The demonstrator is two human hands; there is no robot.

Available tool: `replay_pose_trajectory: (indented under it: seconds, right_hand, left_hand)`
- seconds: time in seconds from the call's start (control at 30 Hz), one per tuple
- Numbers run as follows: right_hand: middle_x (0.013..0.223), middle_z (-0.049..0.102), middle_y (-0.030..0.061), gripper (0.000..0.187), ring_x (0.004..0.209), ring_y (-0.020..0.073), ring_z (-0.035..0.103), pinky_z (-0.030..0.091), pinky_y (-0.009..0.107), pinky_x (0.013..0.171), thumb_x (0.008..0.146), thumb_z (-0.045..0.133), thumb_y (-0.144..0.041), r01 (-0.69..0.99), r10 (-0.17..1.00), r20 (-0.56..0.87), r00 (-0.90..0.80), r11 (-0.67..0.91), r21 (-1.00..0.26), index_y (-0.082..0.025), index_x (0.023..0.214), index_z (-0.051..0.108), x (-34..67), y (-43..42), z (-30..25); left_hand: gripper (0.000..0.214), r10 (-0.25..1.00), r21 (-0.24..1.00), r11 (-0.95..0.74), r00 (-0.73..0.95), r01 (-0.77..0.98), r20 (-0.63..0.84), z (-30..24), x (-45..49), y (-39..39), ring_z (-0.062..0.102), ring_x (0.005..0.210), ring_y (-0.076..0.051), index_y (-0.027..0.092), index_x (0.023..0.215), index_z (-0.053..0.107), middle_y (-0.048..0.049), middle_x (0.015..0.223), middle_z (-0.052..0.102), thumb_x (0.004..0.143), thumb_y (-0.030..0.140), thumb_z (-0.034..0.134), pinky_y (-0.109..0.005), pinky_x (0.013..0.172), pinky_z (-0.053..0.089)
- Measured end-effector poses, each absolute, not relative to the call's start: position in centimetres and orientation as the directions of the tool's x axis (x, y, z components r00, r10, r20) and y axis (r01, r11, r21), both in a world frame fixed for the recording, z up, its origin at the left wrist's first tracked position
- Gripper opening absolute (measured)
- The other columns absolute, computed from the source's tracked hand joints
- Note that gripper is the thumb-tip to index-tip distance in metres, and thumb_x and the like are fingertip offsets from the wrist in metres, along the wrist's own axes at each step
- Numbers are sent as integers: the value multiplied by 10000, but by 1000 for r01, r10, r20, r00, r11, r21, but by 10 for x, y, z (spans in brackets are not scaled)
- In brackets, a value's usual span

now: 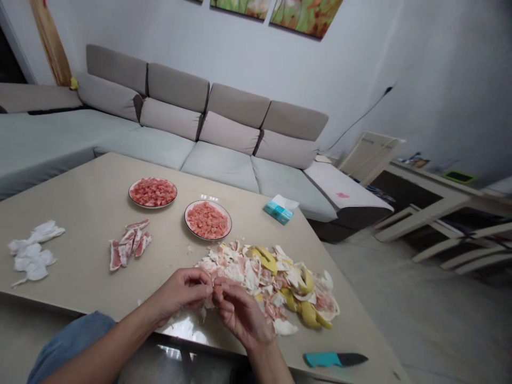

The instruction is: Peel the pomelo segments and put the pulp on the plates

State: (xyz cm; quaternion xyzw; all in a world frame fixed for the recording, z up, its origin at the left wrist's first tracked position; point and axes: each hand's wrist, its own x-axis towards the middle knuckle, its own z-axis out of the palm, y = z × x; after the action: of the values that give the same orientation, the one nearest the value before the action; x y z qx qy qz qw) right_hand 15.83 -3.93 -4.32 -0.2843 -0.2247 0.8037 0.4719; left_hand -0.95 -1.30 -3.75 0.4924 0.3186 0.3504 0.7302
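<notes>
Close together over the table's near edge, my left hand and my right hand meet at the fingertips. Between them is a small reddish piece of pomelo, mostly covered by my fingers. Both hands are closed in a pinch on it. Just beyond lies a heap of pomelo peel and membranes, with thick yellow rinds on its right side. Several unpeeled pomelo segments lie to the left. Peeled pink pulp fills a nearer plate and a farther plate.
A knife with a turquoise handle lies near the table's front right edge, blade pointing right. Crumpled white gloves or tissues lie far left. A tissue pack sits by the far right edge. Behind the table stands a grey sofa.
</notes>
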Motion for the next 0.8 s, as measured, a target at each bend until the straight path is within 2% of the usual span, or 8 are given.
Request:
replay_pose_trajectory:
  seconds: [0.2,0.4,0.53,0.7,0.8]
  right_hand:
    - [605,531,-38,106,404,2,281,382,62,405,700,710,-153,-683,840,-280,-465,-542,-490,-106,770,645,158,-38,-47]
    - [588,457,-53,120,411,13,311,394,71,407,736,692,-208,-705,831,-270,-486,-555,-440,-114,741,617,159,-39,-48]
    - [597,484,-41,158,424,19,336,398,68,395,752,703,-258,-738,844,-266,-465,-536,-411,-117,758,630,158,-38,-47]
    - [607,499,-37,215,442,18,353,386,56,395,732,734,-305,-744,853,-253,-456,-522,-418,-120,785,640,158,-38,-46]
    - [619,502,-34,245,456,30,374,405,79,410,728,726,-354,-710,883,-275,-380,-469,-526,-134,794,640,160,-37,-46]
  left_hand:
    - [214,829,933,267,551,-240,-96,-37,-10,-12,460,569,-106,124,719,633,3,621,546,743,324,708,-226,558,329]
    - [246,833,935,264,544,-238,-97,-35,-10,-12,461,562,-106,131,690,618,5,617,545,755,355,697,-227,559,338]
    - [274,843,936,272,525,-225,-118,-33,-9,-13,442,538,-96,131,691,622,11,589,536,751,385,701,-214,527,320]
    - [286,845,850,404,495,-337,-205,-37,-7,-12,400,493,-69,139,733,604,37,568,483,790,414,662,-181,455,289]
    - [286,828,745,492,506,-451,-242,-39,-6,-9,451,532,-78,148,815,614,17,653,513,816,433,626,-167,421,295]
